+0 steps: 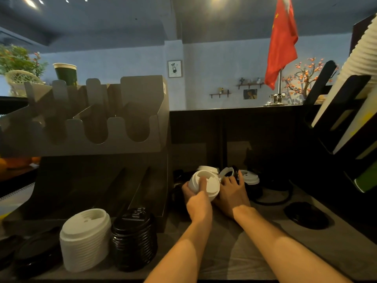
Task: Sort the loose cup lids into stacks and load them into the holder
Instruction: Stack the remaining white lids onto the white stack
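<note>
My left hand (pixel 195 198) grips a short stack of white lids (pixel 206 184), thumb pressed on the top lid. My right hand (pixel 231 193) lies just right of it, fingers spread flat over the loose pile, touching a tilted white lid (pixel 226 172) and reaching toward another white lid (pixel 250 177). Black lids (pixel 255 190) lie under and around both hands. A tall white lid stack (pixel 84 240) and a black lid stack (pixel 133 237) stand at the front left. The grey holder (pixel 85 123) with curved slots stands behind them, its slots bare.
Flat black lids (pixel 34 254) lie at the far left front, and a single black lid (pixel 306 215) sits to the right. A dark rack with cup sleeves (pixel 346 111) rises at the right. A dark counter wall (pixel 224 127) backs the work area.
</note>
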